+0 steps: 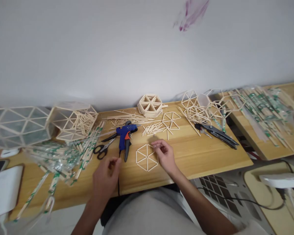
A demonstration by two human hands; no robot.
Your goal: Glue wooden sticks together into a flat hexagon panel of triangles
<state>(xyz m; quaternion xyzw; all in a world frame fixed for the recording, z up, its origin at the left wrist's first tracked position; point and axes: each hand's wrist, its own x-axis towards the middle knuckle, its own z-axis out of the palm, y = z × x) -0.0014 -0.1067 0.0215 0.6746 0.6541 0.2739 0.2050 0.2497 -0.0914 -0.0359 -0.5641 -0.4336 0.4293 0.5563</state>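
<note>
A flat hexagon frame of wooden sticks [147, 157], with spokes meeting at its centre, lies on the wooden table [186, 153]. My right hand [165, 156] is at its upper right corner, thumb and fingertips pinched together; what is between them is too small to make out. My left hand [106, 178] is left of the hexagon with its fingers curled closed, the fingertips close to the cord of the blue glue gun [123, 137]. Whether they hold anything is hidden. The glue gun rests on its stand, beside black-handled scissors [102, 152].
Behind lie loose cut sticks [152, 129], a stack of hexagons [150, 106] and another spoked frame [171, 121]. A dark cutting tool [218, 135] lies right, near open stick frames [198, 112]. Wrapped chopsticks [61, 160] and a white power bank [6, 189] are left.
</note>
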